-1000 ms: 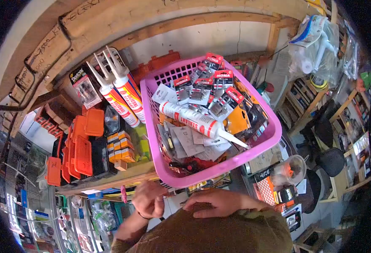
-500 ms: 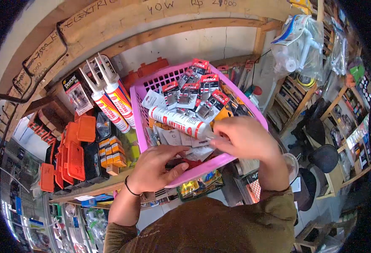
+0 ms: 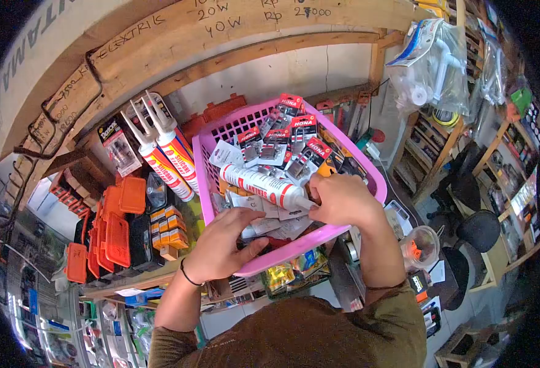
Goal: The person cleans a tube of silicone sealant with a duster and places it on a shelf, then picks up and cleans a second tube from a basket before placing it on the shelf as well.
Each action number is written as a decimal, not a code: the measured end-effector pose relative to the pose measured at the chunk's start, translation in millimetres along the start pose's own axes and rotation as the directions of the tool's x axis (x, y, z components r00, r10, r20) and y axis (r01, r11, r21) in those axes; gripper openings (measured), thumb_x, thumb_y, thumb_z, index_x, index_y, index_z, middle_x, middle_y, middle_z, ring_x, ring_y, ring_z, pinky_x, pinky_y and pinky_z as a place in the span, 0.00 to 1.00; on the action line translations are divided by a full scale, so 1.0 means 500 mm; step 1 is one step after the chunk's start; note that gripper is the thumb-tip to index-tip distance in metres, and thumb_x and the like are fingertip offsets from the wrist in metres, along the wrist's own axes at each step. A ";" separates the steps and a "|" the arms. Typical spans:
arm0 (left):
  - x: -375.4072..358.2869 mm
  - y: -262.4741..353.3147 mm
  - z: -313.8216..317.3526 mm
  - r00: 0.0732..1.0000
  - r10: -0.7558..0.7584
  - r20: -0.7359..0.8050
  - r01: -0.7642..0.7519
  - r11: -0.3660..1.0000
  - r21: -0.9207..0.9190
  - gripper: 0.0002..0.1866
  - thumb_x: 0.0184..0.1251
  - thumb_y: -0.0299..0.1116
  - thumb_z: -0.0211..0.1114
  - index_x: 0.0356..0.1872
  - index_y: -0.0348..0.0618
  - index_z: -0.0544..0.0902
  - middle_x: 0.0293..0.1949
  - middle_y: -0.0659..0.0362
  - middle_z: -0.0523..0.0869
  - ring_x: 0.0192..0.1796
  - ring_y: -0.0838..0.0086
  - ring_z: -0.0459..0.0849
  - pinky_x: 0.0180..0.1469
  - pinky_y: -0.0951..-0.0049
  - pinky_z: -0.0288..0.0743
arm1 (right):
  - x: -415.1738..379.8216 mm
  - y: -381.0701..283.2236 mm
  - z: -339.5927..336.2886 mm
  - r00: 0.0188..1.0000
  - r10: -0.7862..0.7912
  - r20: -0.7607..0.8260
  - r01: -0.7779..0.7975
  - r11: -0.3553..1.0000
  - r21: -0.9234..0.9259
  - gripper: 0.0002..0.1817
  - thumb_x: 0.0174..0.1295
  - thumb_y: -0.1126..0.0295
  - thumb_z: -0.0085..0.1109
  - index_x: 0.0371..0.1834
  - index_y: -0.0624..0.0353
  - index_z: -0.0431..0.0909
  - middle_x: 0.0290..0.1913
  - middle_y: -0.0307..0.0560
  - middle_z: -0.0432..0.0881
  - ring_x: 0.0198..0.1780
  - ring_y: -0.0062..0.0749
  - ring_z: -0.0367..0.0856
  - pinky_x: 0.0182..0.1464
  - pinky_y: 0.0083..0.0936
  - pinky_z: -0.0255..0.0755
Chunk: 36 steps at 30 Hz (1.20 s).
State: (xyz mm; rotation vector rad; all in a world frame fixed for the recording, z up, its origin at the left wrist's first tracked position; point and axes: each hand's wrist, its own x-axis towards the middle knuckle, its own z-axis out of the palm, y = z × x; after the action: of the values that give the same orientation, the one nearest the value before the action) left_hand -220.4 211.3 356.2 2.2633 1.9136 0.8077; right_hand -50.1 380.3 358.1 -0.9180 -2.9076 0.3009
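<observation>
A pink plastic basket (image 3: 368,179) sits on a wooden shelf, filled with carded padlock packs (image 3: 282,138), paper slips and a white-and-red sealant tube (image 3: 258,184) lying across the top. My right hand (image 3: 340,199) is closed around the nozzle end of that tube. My left hand (image 3: 224,242) rests over the basket's near rim, fingers spread onto the paper slips (image 3: 264,224) inside.
Two upright sealant tubes (image 3: 166,153) stand left of the basket. Orange cases (image 3: 114,224) and small boxes (image 3: 169,224) fill the shelf to the left. Bagged white fittings (image 3: 429,67) hang at upper right. A clear cup (image 3: 420,245) sits lower right, with shelves and a black chair (image 3: 481,230) beyond.
Both hands rose from near my chest into the basket. My right hand closed on the sealant tube's nozzle; my left hand settled on the papers at the near rim.
</observation>
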 end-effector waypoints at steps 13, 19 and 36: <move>0.016 0.014 0.006 0.997 -0.081 0.017 0.081 0.996 0.026 0.24 0.54 0.38 0.61 0.50 0.35 0.68 0.45 0.44 0.73 0.48 0.54 0.72 0.51 0.63 0.65 | 0.008 0.036 0.027 0.975 -0.163 -0.149 0.202 0.932 0.300 0.13 0.44 0.69 0.59 0.27 0.60 0.65 0.21 0.52 0.73 0.28 0.50 0.73 0.28 0.38 0.62; 0.054 -0.018 0.024 1.000 -0.006 0.003 0.006 0.989 0.145 0.24 0.53 0.37 0.62 0.49 0.36 0.68 0.42 0.46 0.75 0.47 0.53 0.73 0.50 0.62 0.66 | 0.012 0.034 0.031 0.978 -0.170 -0.118 0.199 0.928 0.316 0.12 0.47 0.67 0.59 0.27 0.60 0.66 0.23 0.53 0.73 0.29 0.49 0.73 0.30 0.37 0.63; 0.172 -0.056 0.096 0.980 0.070 0.188 -0.150 0.878 0.455 0.26 0.42 0.27 0.62 0.48 0.43 0.67 0.43 0.56 0.74 0.49 0.63 0.72 0.43 0.59 0.72 | 0.013 0.039 0.041 0.960 -0.171 -0.221 0.242 0.904 0.354 0.13 0.51 0.65 0.57 0.24 0.61 0.65 0.22 0.51 0.73 0.28 0.47 0.73 0.30 0.36 0.63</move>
State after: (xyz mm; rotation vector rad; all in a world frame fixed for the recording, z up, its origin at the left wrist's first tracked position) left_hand -217.7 311.1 333.7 2.6198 2.0901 0.1507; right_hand -47.0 396.4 334.3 -0.5378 -2.6094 0.6890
